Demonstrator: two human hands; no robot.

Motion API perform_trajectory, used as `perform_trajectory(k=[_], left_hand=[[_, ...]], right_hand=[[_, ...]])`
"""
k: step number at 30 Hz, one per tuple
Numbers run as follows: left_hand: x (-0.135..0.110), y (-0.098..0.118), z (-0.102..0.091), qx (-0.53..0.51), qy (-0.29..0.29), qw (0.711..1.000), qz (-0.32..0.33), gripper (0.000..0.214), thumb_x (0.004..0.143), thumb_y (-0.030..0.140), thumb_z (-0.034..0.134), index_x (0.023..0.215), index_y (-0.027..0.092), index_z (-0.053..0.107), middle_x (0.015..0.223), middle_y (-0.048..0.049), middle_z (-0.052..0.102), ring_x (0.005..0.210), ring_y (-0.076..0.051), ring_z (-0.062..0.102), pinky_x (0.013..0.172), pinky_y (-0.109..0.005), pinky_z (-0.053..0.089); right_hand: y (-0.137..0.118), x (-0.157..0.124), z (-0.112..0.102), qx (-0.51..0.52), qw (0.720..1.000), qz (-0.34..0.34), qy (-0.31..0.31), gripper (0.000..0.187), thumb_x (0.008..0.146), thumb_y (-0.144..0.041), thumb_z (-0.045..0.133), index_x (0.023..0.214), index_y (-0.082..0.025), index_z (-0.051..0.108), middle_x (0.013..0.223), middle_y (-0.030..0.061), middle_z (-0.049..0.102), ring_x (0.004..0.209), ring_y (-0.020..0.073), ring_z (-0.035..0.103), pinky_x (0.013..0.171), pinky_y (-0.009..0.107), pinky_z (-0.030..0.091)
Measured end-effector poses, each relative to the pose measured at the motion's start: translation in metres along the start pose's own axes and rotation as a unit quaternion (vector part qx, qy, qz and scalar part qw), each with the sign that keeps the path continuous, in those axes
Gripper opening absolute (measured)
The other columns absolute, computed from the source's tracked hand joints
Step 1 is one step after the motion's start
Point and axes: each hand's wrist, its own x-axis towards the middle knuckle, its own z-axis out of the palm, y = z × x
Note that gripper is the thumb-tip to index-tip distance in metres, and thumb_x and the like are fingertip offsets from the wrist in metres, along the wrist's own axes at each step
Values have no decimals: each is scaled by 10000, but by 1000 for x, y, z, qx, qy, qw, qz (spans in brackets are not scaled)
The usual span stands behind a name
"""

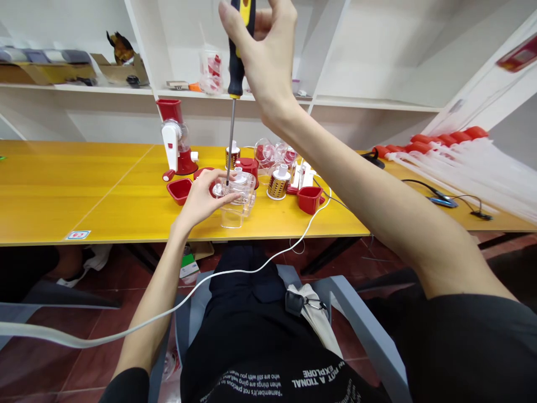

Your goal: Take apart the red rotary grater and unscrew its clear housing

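Observation:
My right hand (265, 47) is raised high and closed round the black-and-yellow handle of a long screwdriver (235, 73). Its shaft points straight down and the tip meets the top of a clear plastic part (238, 197) on the yellow table (84, 196). My left hand (204, 193) grips that clear part from the left, fingers curled round its upper edge. Just behind the part lie a red cup (179, 190) and a metal drum blade (278, 183).
A red-and-white rotary grater (176, 146) stands behind my left hand. A second red cup (310, 198), clear housings and a white cable (310, 221) lie to the right. Bagged red-capped parts (453, 154) fill the far right. White shelves (210, 95) rise behind the table.

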Motion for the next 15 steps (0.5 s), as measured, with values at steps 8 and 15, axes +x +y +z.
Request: perform_trajectory(k=[8, 15], left_hand=[[1, -5, 1, 9, 3, 1000, -1, 374, 820, 517, 809, 1054, 246, 699, 1194, -52, 768, 1091, -262, 649, 1015, -450, 495], [0, -2, 0, 7, 3, 1000, 0, 385, 828, 536, 800, 1060, 249, 691, 1206, -55, 763, 1107, -266, 647, 1027, -458, 495]], right_hand=[[-16, -8, 1, 187, 980, 56, -50, 136, 1112, -212, 279, 1233, -217, 340, 944, -45, 574, 816, 47, 674, 619, 147, 585], [-1, -1, 7, 71, 997, 9, 10, 223, 1045, -211, 557, 1215, -190, 415, 675, -115, 492, 587, 55, 622, 665, 150, 588]])
